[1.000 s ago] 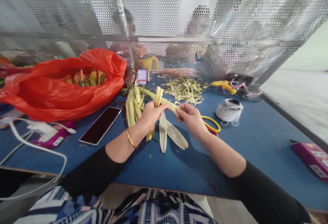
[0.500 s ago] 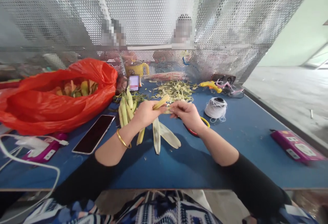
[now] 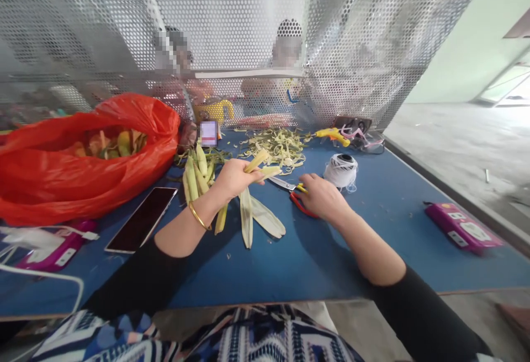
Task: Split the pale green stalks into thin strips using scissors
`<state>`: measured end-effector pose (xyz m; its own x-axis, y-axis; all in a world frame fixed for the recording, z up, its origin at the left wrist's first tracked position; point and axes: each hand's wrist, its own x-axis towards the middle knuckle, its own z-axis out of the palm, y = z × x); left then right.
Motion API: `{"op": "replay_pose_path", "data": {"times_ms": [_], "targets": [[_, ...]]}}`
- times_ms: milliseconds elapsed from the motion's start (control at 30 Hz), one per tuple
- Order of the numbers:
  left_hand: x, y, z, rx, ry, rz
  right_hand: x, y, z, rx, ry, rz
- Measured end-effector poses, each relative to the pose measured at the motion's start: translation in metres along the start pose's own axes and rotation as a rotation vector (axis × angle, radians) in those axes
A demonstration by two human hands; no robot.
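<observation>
My left hand point(image 3: 236, 179) is closed around folded pale yellow husk strips point(image 3: 257, 160), whose ends stick out past the fingers to the upper right. My right hand point(image 3: 323, 195) has its fingers curled over the red and yellow handles of the scissors point(image 3: 285, 184). The blades point left toward the held husk. Whether the scissors are off the table I cannot tell. Two flat opened husk pieces point(image 3: 265, 217) spread out just below my left hand. Several whole yellow-green husks point(image 3: 194, 177) lie beside my left wrist.
A red plastic bag point(image 3: 83, 182) and a phone point(image 3: 143, 218) are on the left. Trimmed scraps point(image 3: 277, 145) lie behind my hands. A cone of white thread point(image 3: 342, 171), a yellow tool point(image 3: 333, 136) and a purple pack point(image 3: 461, 227) are to the right. Perforated metal point(image 3: 232, 25) stands behind.
My right hand has left the husk and moved right and down onto the scissors. The left hand still holds the husk. The whole view has shifted slightly.
</observation>
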<state>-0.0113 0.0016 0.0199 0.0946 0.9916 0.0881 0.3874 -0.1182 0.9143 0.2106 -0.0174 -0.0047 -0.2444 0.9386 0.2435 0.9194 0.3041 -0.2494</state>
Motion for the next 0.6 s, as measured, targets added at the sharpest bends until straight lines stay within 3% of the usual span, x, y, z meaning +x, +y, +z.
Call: {"op": "replay_pose_path", "data": {"times_ms": [100, 300, 400, 600], "targets": [[0.005, 0.002, -0.002, 0.026, 0.014, 0.011, -0.001, 0.007, 0.003, -0.250, -0.141, -0.057], [0.018, 0.012, 0.001, 0.157, 0.030, -0.027, 0.003, 0.003, 0.002, -0.246, -0.260, 0.051], [0.026, 0.012, 0.000, 0.145, 0.096, -0.030, 0.003, 0.003, 0.001, 0.009, -0.240, 0.104], [0.036, 0.009, -0.005, 0.064, 0.269, 0.006, 0.003, 0.000, 0.002, 0.973, -0.201, 0.310]]}}
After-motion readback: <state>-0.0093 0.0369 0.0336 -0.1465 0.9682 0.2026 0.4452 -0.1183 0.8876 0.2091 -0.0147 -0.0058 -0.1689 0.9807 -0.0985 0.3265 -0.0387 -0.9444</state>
